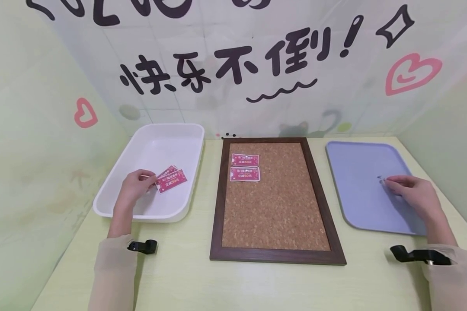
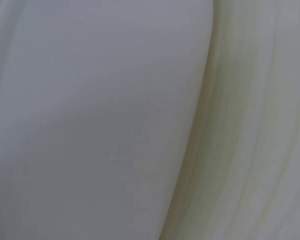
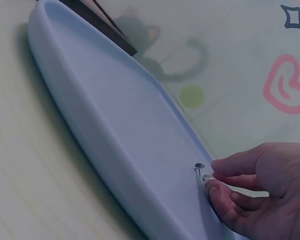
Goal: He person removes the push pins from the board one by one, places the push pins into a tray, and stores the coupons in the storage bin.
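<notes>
In the head view my left hand [image 1: 137, 186] reaches over the white tray [image 1: 148, 142] and pinches the left end of a pink coupon [image 1: 172, 181]. A second coupon [image 1: 170, 169] shows partly behind it. My right hand [image 1: 412, 190] is over the blue tray [image 1: 358, 160]. In the right wrist view its thumb and forefinger pinch a small metal thumbtack [image 3: 208, 177]. Another thumbtack [image 3: 200, 165] is right beside the fingertips. The left wrist view shows only the white tray wall [image 2: 100, 125] and table, with the hand out of sight.
Between the trays lies a cork board [image 1: 272, 207] in a dark wooden frame. Two pink coupons, an upper one [image 1: 241, 163] and a lower one [image 1: 241, 176], sit one above the other at its upper left. A printed backdrop [image 1: 225, 108] stands behind the table.
</notes>
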Tool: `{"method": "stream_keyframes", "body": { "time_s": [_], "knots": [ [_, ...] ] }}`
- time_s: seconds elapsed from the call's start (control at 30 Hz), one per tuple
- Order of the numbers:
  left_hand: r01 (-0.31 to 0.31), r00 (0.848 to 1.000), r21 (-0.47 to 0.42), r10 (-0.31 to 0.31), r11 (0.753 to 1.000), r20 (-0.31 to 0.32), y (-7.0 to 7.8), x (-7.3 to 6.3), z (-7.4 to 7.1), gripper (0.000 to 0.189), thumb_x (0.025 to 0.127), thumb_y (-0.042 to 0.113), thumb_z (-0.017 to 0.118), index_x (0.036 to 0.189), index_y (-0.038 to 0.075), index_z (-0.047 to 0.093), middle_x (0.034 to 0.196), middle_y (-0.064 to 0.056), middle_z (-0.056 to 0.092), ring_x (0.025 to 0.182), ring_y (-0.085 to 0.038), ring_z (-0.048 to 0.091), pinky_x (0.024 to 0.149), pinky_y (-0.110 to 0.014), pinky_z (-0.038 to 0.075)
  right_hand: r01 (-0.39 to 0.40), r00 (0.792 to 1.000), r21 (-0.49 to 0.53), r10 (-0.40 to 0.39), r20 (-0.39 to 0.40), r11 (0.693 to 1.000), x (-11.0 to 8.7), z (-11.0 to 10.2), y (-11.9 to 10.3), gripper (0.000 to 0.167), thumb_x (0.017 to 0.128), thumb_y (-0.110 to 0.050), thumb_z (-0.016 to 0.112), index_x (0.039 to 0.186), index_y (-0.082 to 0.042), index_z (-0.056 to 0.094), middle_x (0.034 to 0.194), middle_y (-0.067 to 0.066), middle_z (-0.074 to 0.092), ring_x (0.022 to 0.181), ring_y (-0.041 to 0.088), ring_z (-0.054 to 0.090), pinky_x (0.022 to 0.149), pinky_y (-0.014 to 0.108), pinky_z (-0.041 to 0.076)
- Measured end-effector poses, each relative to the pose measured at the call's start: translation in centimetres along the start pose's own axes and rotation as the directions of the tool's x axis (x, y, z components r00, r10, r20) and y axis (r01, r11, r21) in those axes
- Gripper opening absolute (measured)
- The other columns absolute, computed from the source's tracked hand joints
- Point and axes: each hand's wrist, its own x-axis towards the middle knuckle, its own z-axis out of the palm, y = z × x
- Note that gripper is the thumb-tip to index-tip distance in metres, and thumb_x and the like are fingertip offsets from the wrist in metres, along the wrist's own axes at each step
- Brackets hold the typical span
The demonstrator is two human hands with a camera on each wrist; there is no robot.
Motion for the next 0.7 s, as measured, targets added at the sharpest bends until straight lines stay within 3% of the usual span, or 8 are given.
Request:
{"method": "stream_keyframes", "body": {
  "time_s": [0.17,0.5,0.6,0.7],
  "knots": [
    [-0.052,0.998,0.010,0.052,0.999,-0.033,0.2,-0.1,0.0,0.042,0.102,0.023,0.057,0.133,-0.006,0.055,0.119,-0.024,0.059,0.104,-0.032,0.059,0.077,-0.030,0.048,0.001,1.000,-0.005,-0.001,0.018,1.000,0.1,0.1,-0.2,0.008,0.098,-0.039,0.065,0.099,-0.032,0.066,0.077,-0.031,0.059,0.069,-0.006,0.057,0.063,0.021,0.041],
    [-0.116,0.987,0.000,0.115,0.993,-0.111,1.0,-0.4,0.1,0.036,0.102,0.021,0.058,0.129,-0.004,0.059,0.120,-0.022,0.060,0.107,-0.032,0.056,0.077,-0.029,0.046,0.009,0.999,0.009,-0.010,0.031,1.000,-0.1,0.3,-1.6,0.052,0.100,-0.035,0.062,0.130,0.007,0.054,0.078,-0.036,0.053,0.068,-0.004,0.062,0.063,0.018,0.043],
    [-0.130,0.985,-0.003,0.129,0.992,-0.113,1.4,-0.4,0.1,0.037,0.102,0.022,0.058,0.129,-0.003,0.059,0.119,-0.021,0.060,0.107,-0.032,0.056,0.077,-0.027,0.047,0.051,0.999,0.018,-0.052,0.015,0.999,-0.2,0.6,-2.4,0.045,0.099,-0.030,0.063,0.126,0.005,0.057,0.079,-0.037,0.054,0.068,-0.006,0.061,0.062,0.016,0.044],
    [-0.150,0.983,-0.012,0.148,0.989,-0.109,2.0,-0.5,0.4,0.037,0.102,0.022,0.058,0.129,-0.002,0.059,0.120,-0.021,0.060,0.107,-0.031,0.056,0.076,-0.026,0.048,0.098,0.995,0.037,-0.098,-0.003,0.995,-0.2,1.0,-3.3,0.024,0.098,-0.027,0.064,0.114,-0.008,0.064,0.080,-0.037,0.055,0.069,-0.009,0.060,0.062,0.014,0.044]
  ]
}}
